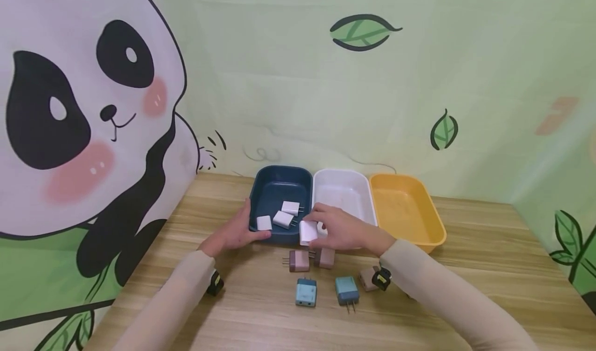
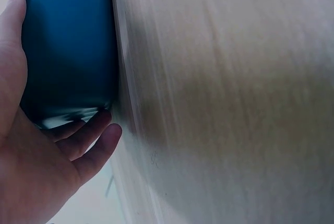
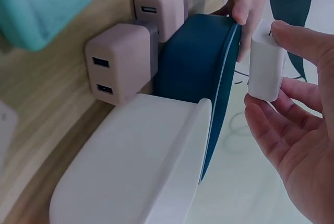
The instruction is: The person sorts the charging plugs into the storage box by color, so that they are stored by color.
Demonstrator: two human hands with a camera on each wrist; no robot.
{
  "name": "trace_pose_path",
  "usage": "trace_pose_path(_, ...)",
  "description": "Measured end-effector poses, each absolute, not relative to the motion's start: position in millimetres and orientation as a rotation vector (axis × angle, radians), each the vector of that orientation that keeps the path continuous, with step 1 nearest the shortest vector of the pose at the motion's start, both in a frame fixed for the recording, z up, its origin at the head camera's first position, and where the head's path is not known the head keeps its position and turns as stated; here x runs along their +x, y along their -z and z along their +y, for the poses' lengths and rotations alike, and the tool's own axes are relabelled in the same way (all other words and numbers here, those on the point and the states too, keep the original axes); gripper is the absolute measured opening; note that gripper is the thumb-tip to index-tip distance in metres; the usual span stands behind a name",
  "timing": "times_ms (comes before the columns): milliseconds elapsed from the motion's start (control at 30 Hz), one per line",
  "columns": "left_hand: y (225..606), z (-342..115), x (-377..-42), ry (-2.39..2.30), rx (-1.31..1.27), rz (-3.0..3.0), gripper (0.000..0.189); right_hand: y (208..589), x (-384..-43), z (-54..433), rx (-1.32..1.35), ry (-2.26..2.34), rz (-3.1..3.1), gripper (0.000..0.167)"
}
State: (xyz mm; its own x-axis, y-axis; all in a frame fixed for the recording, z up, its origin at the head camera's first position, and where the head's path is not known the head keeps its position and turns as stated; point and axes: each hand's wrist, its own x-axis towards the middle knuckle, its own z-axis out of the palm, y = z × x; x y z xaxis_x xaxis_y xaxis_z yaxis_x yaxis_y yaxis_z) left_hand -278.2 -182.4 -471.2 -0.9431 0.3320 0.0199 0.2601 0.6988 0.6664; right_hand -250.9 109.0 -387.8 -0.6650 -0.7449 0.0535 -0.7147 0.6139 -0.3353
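A dark blue tray [image 1: 281, 174] holds several white charger plugs [image 1: 284, 219]. At its front left corner my left hand [image 1: 235, 229] grips it, thumb along the front rim and fingers round the side; the left wrist view shows this hand [image 2: 47, 161] against the blue wall. My right hand [image 1: 342, 229] pinches a white charger plug [image 1: 308, 233] between thumb and fingertips, above where the blue and white trays meet. In the right wrist view this plug [image 3: 266, 65] is raised off the trays. The right hand partly hides the white tray [image 1: 344, 185].
A yellow tray [image 1: 410, 201] stands at the right of the row. In front lie two-tone pink chargers [image 1: 299, 261] and blue chargers [image 1: 306, 293] [image 1: 346, 290]. Another pink charger [image 1: 368, 279] is partly behind the right wrist. A panda-printed cloth [image 1: 279, 82] hangs behind the wooden table [image 1: 489, 268].
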Motion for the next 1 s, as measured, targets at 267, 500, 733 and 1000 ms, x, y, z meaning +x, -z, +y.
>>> trace_pose_path(267,471.9,-183.2,-279.5,-1.088,0.509,2.793,0.116,386.4,-269.2,99.0,-1.249,0.482,2.767,0.051)
trace_pose_path(500,471.7,-183.5,-279.6,-1.107,0.534,2.786,0.117,388.9,-284.1,90.1,-1.210,0.460,2.755,0.052)
trace_pose_path(733,471.5,-183.0,-279.5,-1.123,0.537,2.783,0.115,388.5,-292.9,80.1,-1.186,0.471,2.746,0.055)
trace_pose_path(1000,470.8,-183.1,-279.9,-1.150,0.574,2.767,0.112,391.8,-303.8,70.2,-1.176,0.565,2.724,0.052)
